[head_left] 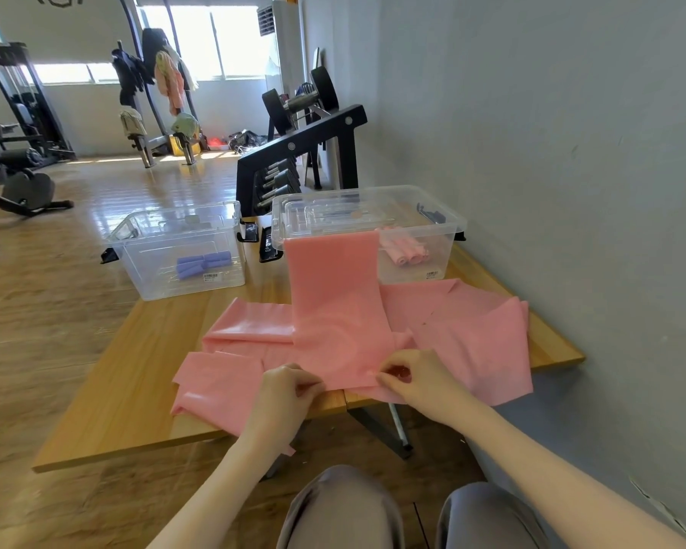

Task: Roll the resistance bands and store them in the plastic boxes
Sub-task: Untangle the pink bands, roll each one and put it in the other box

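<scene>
Gym floor behind, wooden bench (143, 390) up front, two clear boxes at its far side. Right box (432, 219) has a long pink band (335, 307) draped from its rim straight toward the person. Left hand (282, 402) and right hand (416, 382) each pinch a near corner, so rolling should run away along its length.

You're looking at a plain pink band (335, 311) over more pink bands (476, 330) on your honey-toned wooden table (135, 390). Both boxes are clear plastic — the left box (175, 251) holds lavender rolls (203, 263), the right box (373, 227) pink rolls (406, 251) — with black latches (248, 231).
</scene>
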